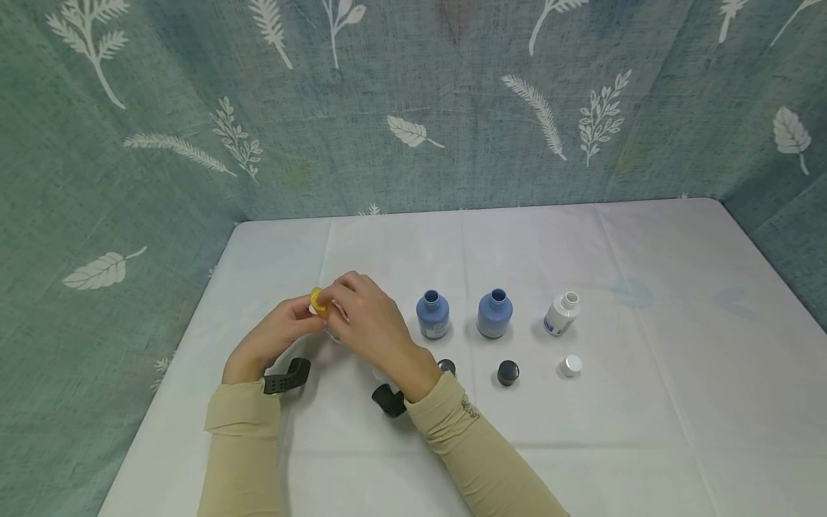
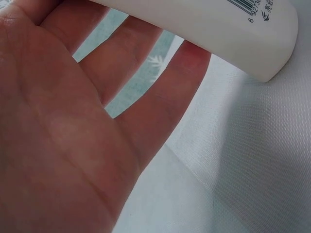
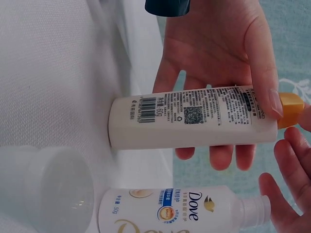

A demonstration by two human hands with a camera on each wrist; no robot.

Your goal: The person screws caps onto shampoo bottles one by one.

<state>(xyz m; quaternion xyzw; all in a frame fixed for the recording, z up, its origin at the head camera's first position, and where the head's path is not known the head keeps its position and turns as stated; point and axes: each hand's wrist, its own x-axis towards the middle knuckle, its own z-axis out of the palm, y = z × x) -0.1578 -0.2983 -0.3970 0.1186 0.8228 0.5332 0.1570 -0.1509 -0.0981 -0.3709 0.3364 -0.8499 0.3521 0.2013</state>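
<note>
My left hand (image 1: 266,337) grips a cream-white bottle (image 3: 189,121), thumb on its printed face and fingers behind, while my right hand (image 1: 371,323) pinches the yellow cap (image 3: 290,109) at its top. My hands meet there, over the left part of the white table (image 1: 646,431). The bottle's long axis stands roughly upright, base toward the cloth; the cap is nearer my right hand, the body nearer my left. From my head I see the cap but hardly any of the body; my right wrist's view shows its whole label, plus an uncapped Dove bottle (image 3: 160,211) and a frosted cup (image 3: 68,189) close by. I can't tell whether the base touches the cloth. Farther right stand two blue bottles (image 1: 494,316) and a small white bottle (image 1: 561,314), all uncapped, with two black caps (image 1: 508,373) and a white cap (image 1: 571,366) on the near side.
</note>
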